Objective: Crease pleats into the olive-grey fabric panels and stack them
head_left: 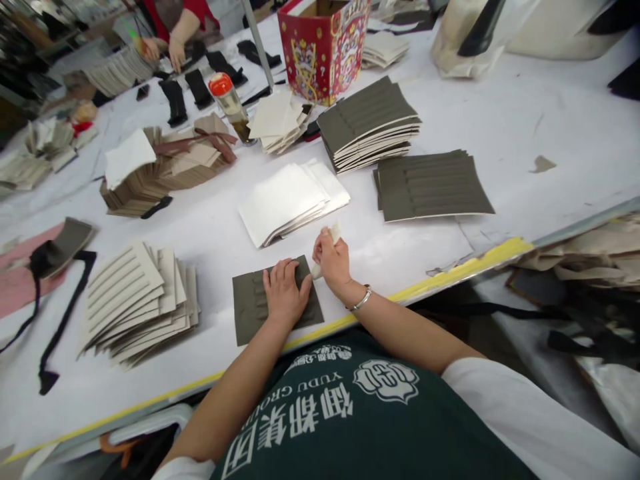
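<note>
My left hand [286, 291] lies flat on a dark grey-green panel [246, 308] with raised padded ribs, fingers spread, near the table's front edge. Just beyond the panel's right side, my right hand [332, 259] is closed around a slim pale piece [335, 231]. Its ends poke out above and below the fist; its exact kind cannot be made out. Behind my hands sits a stack of white sheets [285, 203]. To the left is a fanned pile of beige ribbed panels [133, 293].
Dark ribbed panels lie in a tall stack [370, 120] and a lower one [435, 185]. A tied brown bundle [170, 167], a red-lidded bottle [231, 107] and a red box [320, 50] stand farther back. Across the table, another person's hands [176, 53] handle dark pieces.
</note>
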Motion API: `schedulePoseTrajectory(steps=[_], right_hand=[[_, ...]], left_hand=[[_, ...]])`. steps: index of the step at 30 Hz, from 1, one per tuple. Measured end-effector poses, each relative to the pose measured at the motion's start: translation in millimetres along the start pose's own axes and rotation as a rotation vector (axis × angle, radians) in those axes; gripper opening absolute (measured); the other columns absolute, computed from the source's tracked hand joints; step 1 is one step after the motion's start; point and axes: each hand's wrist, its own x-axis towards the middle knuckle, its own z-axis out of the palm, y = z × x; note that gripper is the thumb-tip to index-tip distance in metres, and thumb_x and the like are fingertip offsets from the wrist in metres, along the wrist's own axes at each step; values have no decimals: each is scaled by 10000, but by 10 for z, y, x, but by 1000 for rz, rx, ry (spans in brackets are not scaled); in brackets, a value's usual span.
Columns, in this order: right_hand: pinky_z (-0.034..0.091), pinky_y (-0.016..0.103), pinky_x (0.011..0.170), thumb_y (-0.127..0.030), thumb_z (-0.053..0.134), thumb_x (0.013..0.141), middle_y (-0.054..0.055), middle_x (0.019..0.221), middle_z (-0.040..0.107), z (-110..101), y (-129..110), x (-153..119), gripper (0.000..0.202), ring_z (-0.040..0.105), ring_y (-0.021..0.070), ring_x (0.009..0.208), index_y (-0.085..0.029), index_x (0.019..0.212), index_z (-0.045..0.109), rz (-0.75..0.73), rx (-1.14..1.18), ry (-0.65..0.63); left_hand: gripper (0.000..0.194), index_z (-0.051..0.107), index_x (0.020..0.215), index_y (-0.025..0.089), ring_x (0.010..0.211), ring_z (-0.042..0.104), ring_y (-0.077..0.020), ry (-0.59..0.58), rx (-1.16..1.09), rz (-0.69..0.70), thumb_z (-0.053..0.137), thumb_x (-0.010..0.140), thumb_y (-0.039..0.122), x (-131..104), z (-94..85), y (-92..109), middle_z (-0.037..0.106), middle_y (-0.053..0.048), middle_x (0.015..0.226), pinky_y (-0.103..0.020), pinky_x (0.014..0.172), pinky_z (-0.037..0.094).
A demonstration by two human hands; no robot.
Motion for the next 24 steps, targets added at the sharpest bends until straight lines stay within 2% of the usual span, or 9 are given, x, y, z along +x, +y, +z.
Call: schedulePoseTrajectory(steps=[3,5,9,13,15,18,21,24], right_hand=[[227,198,348,-478,499,789,-96,436,281,-106,-77,84,394,248,42,359,-214,560,316,-59,62,59],[245,197,362,-440,528,779,-94,439,304,-171,-101,98,388,269,42,367,-210,550,316,-110,47,56],[307,204,419,-414,539,779,-77,442,353,-226,-71,38,392,340,51,405,-200,513,345,-175,-54,-23],[311,206,419,-420,541,766,-79,428,339,-189,-73,-22,395,331,52,396,-205,507,335,-117,-64,-88],[288,207,396,-434,534,764,-82,417,315,-144,-112,-38,406,304,51,381,-210,505,315,-89,-39,-95],[267,211,377,-472,511,772,-82,408,288,-49,-164,-51,426,276,52,368,-216,503,303,-104,-39,-113],[260,217,376,-507,470,793,-72,408,291,41,-130,-59,446,278,58,374,-216,494,311,-143,-93,-139],[256,225,389,-513,454,805,-61,407,304,102,-4,-94,472,288,65,392,-214,471,307,-166,-177,-163]], left_hand=[[326,489,1109,215,1190,423,-245,8,0,-9,497,820,367,20,-2,20,523,-88,1242,-491,1063,195],[309,487,1103,214,1187,424,-242,7,0,-15,496,817,331,24,-3,28,522,-87,1237,-492,1061,198],[308,483,1106,210,1200,412,-244,-2,7,-13,491,814,307,25,17,48,513,-91,1246,-493,1062,200],[304,481,1107,213,1210,408,-246,-11,-26,-20,489,819,310,56,28,27,507,-92,1258,-509,1064,189],[313,468,1130,211,1224,401,-238,-45,-86,-3,465,836,319,56,-15,-62,492,-95,1281,-514,1062,199],[434,383,1245,180,1288,329,-222,-55,-162,75,432,856,365,-47,-137,-322,380,-126,1382,-480,1060,238],[582,312,1326,166,1326,256,-246,-32,-68,117,463,834,437,-276,-217,-616,290,-135,1437,-499,1072,195],[606,340,1339,192,1326,246,-281,-96,84,133,474,819,473,-481,-195,-768,298,-108,1439,-544,1067,147]])
